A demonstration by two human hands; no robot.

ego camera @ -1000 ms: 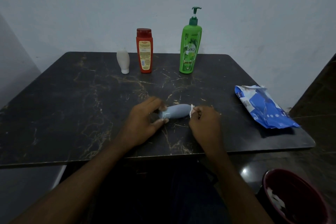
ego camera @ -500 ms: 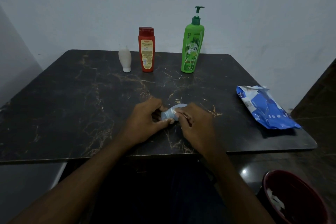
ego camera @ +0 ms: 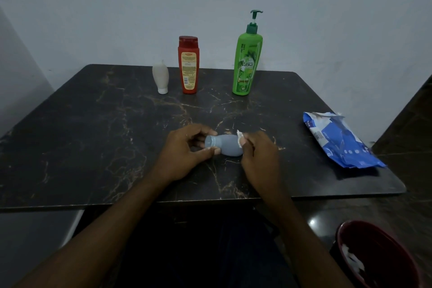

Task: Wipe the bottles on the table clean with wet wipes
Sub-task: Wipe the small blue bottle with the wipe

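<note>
A small grey-blue bottle (ego camera: 228, 146) lies on its side near the middle of the dark marble table (ego camera: 93, 135). My left hand (ego camera: 184, 149) grips its cap end between thumb and fingers. My right hand (ego camera: 259, 152) pinches a white wet wipe (ego camera: 240, 139) against the bottle's wide bottom end. At the far edge of the table stand a small white bottle (ego camera: 160, 78) upside down on its cap, a red bottle (ego camera: 188, 64) and a tall green pump bottle (ego camera: 247, 58).
A blue wet-wipe pack (ego camera: 339, 140) lies near the table's right edge. A dark red bin (ego camera: 374, 255) with used white wipes inside stands on the floor at the lower right. A pale wall rises right behind the table.
My right hand slid the wipe from the bottle's bottom end toward the cap and back to the bottom end. My left hand kept hold of the cap end.
</note>
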